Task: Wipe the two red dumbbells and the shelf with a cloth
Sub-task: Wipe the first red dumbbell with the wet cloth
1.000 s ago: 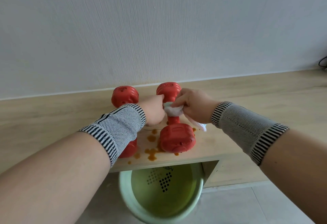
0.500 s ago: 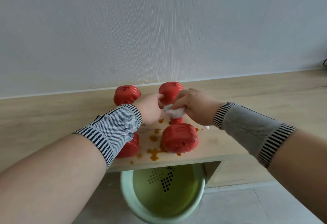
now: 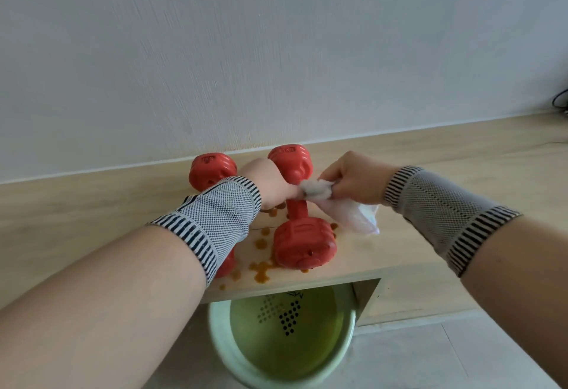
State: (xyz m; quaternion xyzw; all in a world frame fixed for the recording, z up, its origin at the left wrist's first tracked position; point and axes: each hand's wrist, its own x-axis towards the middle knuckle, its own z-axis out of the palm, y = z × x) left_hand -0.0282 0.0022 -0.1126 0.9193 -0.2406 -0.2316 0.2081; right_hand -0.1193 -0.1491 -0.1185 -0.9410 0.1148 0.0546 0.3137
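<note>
cloth (image 3: 318,189) pulled rightward off dumbbell (image 3: 299,228), right hand (image 3: 353,181) clutching it, left hand (image 3: 270,187) gripping handle

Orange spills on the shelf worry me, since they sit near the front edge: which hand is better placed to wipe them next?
Probably the right hand: it already holds the cloth; the left hand grips the dumbbell.

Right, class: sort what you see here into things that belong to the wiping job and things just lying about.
Belongs to the job:
right dumbbell
left dumbbell
cloth, gripped by the right hand
left hand, at the right dumbbell's handle
shelf
orange spills

Just lying about:
green basin, under the shelf
black cable, far right
</note>
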